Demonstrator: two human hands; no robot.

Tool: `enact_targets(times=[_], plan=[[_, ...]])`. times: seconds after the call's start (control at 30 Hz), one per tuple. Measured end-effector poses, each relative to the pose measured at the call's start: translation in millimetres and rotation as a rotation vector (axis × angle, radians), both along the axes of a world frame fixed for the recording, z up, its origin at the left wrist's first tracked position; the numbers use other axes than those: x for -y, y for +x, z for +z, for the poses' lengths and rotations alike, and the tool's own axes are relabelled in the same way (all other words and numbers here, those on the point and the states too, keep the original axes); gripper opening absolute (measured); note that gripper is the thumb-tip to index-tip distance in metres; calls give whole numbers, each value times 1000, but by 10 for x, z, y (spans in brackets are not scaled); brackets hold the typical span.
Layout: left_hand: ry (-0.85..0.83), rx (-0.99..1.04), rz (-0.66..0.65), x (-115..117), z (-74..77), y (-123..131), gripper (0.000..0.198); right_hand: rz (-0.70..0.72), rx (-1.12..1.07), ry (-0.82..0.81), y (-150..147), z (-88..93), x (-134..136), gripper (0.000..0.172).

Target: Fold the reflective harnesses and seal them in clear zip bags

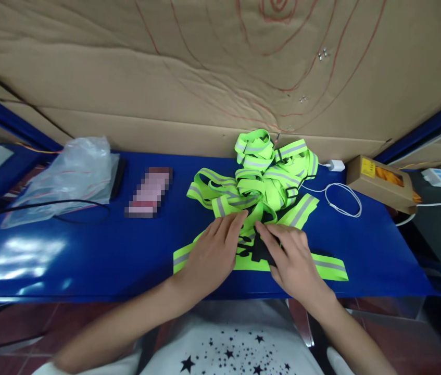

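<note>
A tangle of neon yellow-green reflective straps [269,174] with grey stripes and black buckles lies on the blue table in front of me. My left hand [214,250] is over the near straps, its fingers together and bent around the strap, the thumb mostly hidden. Small black parts [244,242] show between my two hands, too blurred to name. My right hand [292,255] grips a black flat piece [261,250], partly hidden under the fingers. One reflective strap [331,266] stretches sideways beneath both hands, near the table's front edge.
On the blue table [134,260], a blurred pink phone-shaped item [150,191] and a clear plastic bag [75,172] lie to the left. A white cable [345,200] with a charger [336,165] and a cardboard box [380,182] are at right. Cardboard [126,67] covers the back.
</note>
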State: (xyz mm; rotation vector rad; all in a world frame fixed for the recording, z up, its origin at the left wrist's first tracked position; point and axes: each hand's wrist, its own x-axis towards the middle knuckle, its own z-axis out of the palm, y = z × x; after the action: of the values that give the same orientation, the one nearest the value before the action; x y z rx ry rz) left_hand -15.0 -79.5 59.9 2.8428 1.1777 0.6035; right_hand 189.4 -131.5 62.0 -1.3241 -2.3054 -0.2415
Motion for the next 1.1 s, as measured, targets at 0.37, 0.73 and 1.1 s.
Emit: enact_targets(times=[0.37, 0.73, 1.1], plan=[[-23, 146, -19, 126, -44, 115, 79, -15, 6, -12, -159, -49, -16, 62], [-263, 243, -240, -7, 564, -64, 100, 137, -360, -130, 106, 236, -209, 98], [-1111, 893, -215, -589, 489, 10, 43, 559, -1067, -587, 327, 386, -764, 98]])
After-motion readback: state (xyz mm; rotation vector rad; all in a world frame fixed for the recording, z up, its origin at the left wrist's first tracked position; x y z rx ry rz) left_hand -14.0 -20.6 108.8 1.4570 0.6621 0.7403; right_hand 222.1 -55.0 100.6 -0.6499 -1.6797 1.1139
